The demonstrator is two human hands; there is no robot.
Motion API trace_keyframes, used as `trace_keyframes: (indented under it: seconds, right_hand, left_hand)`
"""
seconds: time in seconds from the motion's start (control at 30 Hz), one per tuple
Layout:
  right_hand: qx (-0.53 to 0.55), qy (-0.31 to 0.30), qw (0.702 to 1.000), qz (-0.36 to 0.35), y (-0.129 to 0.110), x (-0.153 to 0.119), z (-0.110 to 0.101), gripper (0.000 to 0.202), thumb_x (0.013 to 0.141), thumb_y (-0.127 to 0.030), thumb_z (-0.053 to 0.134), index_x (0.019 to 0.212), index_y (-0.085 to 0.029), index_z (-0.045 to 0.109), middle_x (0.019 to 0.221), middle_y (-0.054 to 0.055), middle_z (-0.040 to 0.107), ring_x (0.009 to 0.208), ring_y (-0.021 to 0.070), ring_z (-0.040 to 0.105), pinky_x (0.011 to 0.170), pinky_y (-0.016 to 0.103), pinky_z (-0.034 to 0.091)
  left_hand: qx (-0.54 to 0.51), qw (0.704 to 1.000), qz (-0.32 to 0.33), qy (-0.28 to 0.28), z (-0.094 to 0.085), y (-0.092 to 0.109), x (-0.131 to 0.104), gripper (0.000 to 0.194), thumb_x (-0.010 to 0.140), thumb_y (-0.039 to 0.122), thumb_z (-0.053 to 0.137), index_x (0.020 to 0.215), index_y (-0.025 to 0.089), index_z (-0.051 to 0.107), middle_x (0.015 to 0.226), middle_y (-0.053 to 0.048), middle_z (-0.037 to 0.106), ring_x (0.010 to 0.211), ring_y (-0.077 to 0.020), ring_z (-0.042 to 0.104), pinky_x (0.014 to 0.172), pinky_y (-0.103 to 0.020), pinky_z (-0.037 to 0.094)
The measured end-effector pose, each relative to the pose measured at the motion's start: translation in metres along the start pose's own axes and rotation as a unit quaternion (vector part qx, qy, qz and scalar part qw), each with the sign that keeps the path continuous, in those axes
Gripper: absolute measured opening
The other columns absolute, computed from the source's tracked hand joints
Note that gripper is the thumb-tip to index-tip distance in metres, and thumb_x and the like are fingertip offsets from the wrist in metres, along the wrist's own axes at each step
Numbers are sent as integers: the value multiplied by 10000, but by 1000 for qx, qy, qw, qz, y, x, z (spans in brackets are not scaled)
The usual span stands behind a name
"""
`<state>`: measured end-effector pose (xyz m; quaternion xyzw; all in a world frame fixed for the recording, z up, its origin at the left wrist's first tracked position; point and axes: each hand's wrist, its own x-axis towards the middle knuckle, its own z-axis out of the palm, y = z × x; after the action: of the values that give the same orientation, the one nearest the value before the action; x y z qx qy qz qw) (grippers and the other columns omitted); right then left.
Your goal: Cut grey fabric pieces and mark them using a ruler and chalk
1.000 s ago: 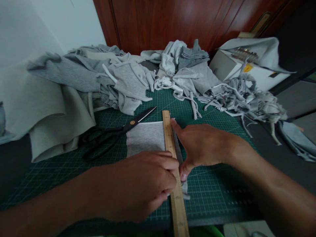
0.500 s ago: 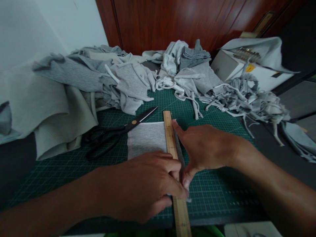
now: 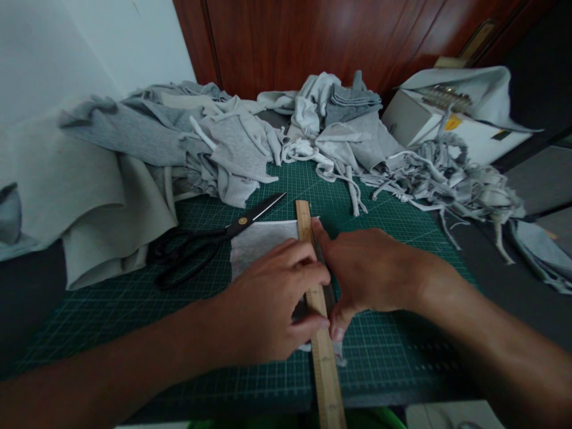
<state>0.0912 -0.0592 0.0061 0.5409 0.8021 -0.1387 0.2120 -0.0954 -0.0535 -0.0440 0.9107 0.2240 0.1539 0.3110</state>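
A wooden ruler point(image 3: 328, 366) lies lengthwise over a light grey piece of knit fabric point(image 3: 254, 241). My left hand point(image 3: 277, 298) grips the ruler near its middle, its fingers curled over the far edge and its thumb lower down. My right hand point(image 3: 370, 268) rests just to the right, with thumb and forefinger spread wide along the narrow strip of fabric showing past the ruler. Its other fingers are mostly hidden. Left of the fabric, black-handled scissors point(image 3: 214, 236) lie with the blades pointing away to the right, touching its upper corner.
A green cutting mat point(image 3: 384, 363) covers the table. Heaps of grey fabric point(image 3: 241, 143) line its back, with tangled fabric strips point(image 3: 447, 173) at the right. A white box point(image 3: 420, 119) holds small metal items. Stiff beige cloth point(image 3: 102, 238) hangs over the left side.
My left hand has moved up along the ruler, away from me, and its fingers have spread more. My right hand, the ruler and the scissors have stayed nearly where they were.
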Motion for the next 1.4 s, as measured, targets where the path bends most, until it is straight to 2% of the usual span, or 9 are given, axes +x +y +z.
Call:
trace_keyframes:
  seconds: [0.13,0.33,0.5,0.67,0.87,1.0,1.1,1.2,1.4]
  right_hand:
    - [-2,2,1000,9,-1,1,1,1596,539,-627,967,1683,78,105,1193,296,792,1088,459,766,786,435,598]
    - [1,11,1000,2,-2,1,1,1548,531,-626,961,1676,74,188,1216,307,783,1094,459,773,802,439,618]
    - [-11,14,1000,7,-3,0,-1,1484,533,-624,964,1658,61,281,1145,295,805,1019,449,796,775,425,617]
    - [11,28,1000,5,0,0,3,1493,492,-657,956,1641,59,327,1093,275,812,966,449,796,743,427,606]
    - [35,51,998,-10,8,3,12,1449,483,-701,923,1616,28,389,1081,241,814,907,424,802,675,402,596]
    - [24,40,999,-5,6,4,11,1516,490,-690,933,1646,65,307,1159,302,788,1013,463,782,745,434,607]
    - [5,27,1000,3,3,2,8,1524,522,-668,943,1650,99,263,1179,337,775,1069,480,768,817,459,604]
    - [0,31,1000,-3,3,0,6,1529,530,-683,939,1644,114,262,1151,338,782,1051,476,775,816,458,604]
    - [0,28,1000,-2,3,-1,6,1567,515,-688,949,1648,122,230,1128,330,789,1057,473,773,821,449,597]
  left_hand:
    - [47,997,-45,49,3,-2,-1,557,768,534,865,1164,178,699,1427,-144,551,1368,-381,510,1192,-543,421]
    - [87,994,-53,41,4,-8,-5,936,751,639,840,1496,164,529,1687,-200,361,1561,-433,333,1272,-619,309]
    - [109,992,-64,24,2,-10,-3,1011,734,668,841,1521,130,507,1713,-248,315,1605,-434,263,1293,-617,263]
    - [86,994,-68,-16,-1,-13,1,1161,687,776,822,1578,130,451,1770,-241,182,1646,-422,155,1303,-612,250]
    - [77,993,-82,-38,-4,-14,3,1167,662,762,847,1575,140,473,1790,-204,138,1662,-395,106,1340,-549,189]
    - [88,993,-70,-29,-4,-15,3,1093,661,781,833,1517,172,533,1785,-181,187,1662,-391,117,1352,-560,122]
    - [93,993,-71,-20,-5,-15,2,1083,645,815,818,1491,192,557,1778,-166,226,1653,-412,145,1344,-586,164]
    - [104,991,-77,-36,-7,-15,3,1161,670,804,813,1571,155,476,1777,-195,203,1652,-425,133,1334,-599,201]
    - [94,993,-45,-54,-10,-22,7,1238,677,791,821,1629,138,373,1774,-207,184,1659,-386,105,1352,-588,125]
